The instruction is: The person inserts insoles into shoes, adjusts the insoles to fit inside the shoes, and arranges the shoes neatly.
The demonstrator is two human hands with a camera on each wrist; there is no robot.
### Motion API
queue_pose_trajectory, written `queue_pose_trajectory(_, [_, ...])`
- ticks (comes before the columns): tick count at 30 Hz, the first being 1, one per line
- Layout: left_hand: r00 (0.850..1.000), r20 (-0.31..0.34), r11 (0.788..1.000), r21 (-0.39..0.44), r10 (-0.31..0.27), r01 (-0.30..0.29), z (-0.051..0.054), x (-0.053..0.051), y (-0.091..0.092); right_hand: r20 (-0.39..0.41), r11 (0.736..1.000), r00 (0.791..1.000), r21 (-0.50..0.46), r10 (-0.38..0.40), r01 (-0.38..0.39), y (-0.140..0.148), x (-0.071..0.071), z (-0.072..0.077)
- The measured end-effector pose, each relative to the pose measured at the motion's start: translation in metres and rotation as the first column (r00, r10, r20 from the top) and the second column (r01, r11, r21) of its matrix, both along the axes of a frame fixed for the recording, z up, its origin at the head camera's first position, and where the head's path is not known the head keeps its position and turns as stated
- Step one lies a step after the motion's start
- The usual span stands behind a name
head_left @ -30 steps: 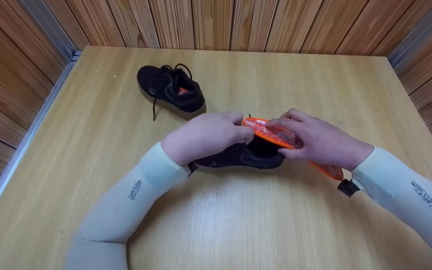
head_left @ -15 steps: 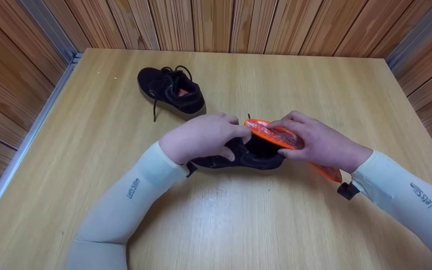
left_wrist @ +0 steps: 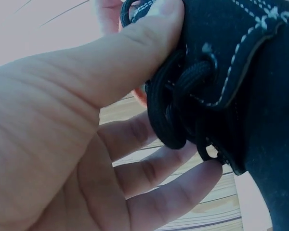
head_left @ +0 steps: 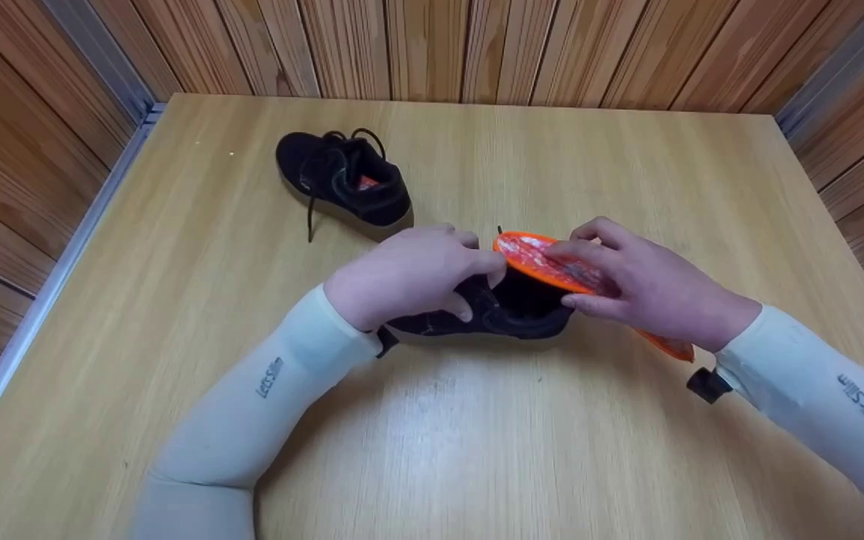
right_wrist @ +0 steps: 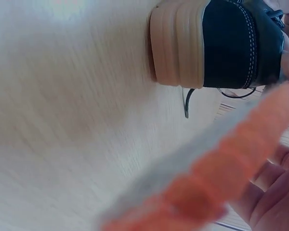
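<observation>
A black laced shoe [head_left: 526, 319] stands on the table with its opening toward the right. My left hand [head_left: 409, 274] grips its upper near the laces, thumb on one side and fingers on the other, as the left wrist view shows with the laces [left_wrist: 166, 106] beside the thumb. An orange-rimmed red and white insole [head_left: 529, 259] is held by my right hand [head_left: 657, 289], with its front end over the shoe opening and its other end below my palm. The right wrist view shows the insole's orange edge [right_wrist: 221, 168] near the shoe's tan sole [right_wrist: 178, 45].
A second black shoe [head_left: 312, 161], with a red insole visible inside, stands farther back to the left on the wooden table [head_left: 432, 450]. Wood-panelled walls [head_left: 432, 49] border the table at the back and sides.
My left thumb and fingers have spread wider apart on the shoe. My right hand has shifted slightly right with the insole, whose front end now sits a little higher and farther right.
</observation>
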State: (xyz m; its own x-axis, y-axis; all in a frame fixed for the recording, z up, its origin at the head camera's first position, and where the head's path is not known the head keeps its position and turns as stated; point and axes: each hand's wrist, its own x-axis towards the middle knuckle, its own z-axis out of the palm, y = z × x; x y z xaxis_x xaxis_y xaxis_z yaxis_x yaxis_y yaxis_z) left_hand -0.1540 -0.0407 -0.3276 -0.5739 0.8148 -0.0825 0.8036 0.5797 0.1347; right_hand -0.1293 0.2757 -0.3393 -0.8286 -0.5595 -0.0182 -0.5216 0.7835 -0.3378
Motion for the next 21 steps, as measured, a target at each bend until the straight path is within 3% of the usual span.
queue_pose_trajectory(9, [1.000,0.004,1.000,-0.015,0.004,-0.004,0.000,0.000,0.002,-0.114,0.994,0.992,0.094,0.061,-0.051,0.007,0.012,0.008])
queue_pose_trajectory(13, [1.000,0.005,1.000,-0.028,0.004,-0.004,0.000,0.000,0.004,-0.201,0.988,0.970,0.104,0.136,-0.117,0.011,0.016,0.011])
queue_pose_trajectory(16, [1.000,0.013,1.000,-0.022,0.008,-0.008,0.000,0.000,0.004,-0.278,0.977,0.938,0.114,0.207,-0.182,0.013,0.017,0.014])
queue_pose_trajectory(19, [1.000,0.020,1.000,-0.009,0.010,-0.010,0.000,0.000,0.003,-0.298,0.967,0.922,0.136,0.245,-0.213,0.015,0.019,0.018])
queue_pose_trajectory(21, [1.000,0.024,1.000,-0.003,0.013,-0.013,0.000,0.001,0.003,-0.283,0.964,0.925,0.155,0.254,-0.217,0.016,0.020,0.022])
